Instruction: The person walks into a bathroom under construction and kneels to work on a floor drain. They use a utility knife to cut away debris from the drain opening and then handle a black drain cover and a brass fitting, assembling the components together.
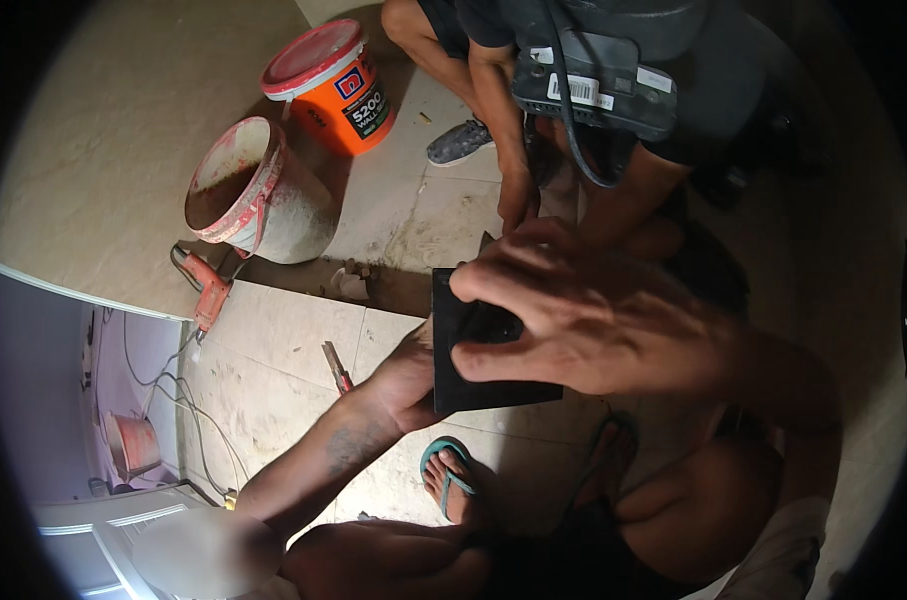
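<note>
Above the tiled floor is a black rectangular block-like piece (448, 345) with a flat face and straight edges. My right hand (584, 315) grips it from above, thumb and forefinger curved apart over its dark middle. From the left, my left hand (410, 380) comes against its edge, and that hand's fingers are hidden behind the piece. What lies under the right palm is in dark shadow. On the floor just left of my left wrist lies a red-handled tool with a narrow blade (336, 367).
A co-worker (514, 150) crouches at the far side, arms reaching down. A dirty white bucket (304, 215) and an orange pail (359, 110) stand far left. A red corded power tool (209, 292) lies by trailing cables (186, 395). My sandalled foot (449, 480) is below.
</note>
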`<state>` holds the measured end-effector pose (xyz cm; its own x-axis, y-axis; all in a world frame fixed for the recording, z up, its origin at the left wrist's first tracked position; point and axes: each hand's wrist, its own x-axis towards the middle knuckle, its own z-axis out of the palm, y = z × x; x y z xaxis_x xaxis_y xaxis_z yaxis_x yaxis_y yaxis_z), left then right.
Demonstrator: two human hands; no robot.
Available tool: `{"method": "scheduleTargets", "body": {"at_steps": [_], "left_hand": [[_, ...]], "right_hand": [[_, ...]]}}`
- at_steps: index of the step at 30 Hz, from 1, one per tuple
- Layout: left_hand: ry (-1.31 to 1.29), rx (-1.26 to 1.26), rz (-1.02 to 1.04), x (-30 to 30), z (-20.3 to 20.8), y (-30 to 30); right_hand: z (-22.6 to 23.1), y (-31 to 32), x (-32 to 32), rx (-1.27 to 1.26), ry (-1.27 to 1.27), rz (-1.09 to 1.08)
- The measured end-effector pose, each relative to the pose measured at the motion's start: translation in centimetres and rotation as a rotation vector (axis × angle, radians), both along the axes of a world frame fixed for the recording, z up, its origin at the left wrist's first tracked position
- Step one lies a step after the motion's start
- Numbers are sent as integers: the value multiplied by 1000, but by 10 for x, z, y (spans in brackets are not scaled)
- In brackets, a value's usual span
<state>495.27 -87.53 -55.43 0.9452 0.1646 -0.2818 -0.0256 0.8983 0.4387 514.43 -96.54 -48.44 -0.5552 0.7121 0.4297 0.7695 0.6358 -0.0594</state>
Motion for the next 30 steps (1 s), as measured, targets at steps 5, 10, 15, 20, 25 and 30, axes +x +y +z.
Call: {"method": "scheduleTargets", "body": {"at_steps": [5,10,15,20,25,30], "left_hand": [[73,80,365,12,23,-5],[-146,1850,716,27,46,7],[-39,1985,450,41,45,-15],[-77,1818,454,33,52,-6],[-150,1757,395,23,45,0],[-315,1771,528,24,41,-4]], "right_hand": [[-30,-13,-16,-428,1457,-391],[-65,-21,-38,-1239,2517,-190],[-89,-8,-37,-1002,2317,524],[-82,-6,-19,-833,1844,199],[-59,-9,-20,-1353,2490,665],[-53,-9,-14,-1401,2362,789]]}}
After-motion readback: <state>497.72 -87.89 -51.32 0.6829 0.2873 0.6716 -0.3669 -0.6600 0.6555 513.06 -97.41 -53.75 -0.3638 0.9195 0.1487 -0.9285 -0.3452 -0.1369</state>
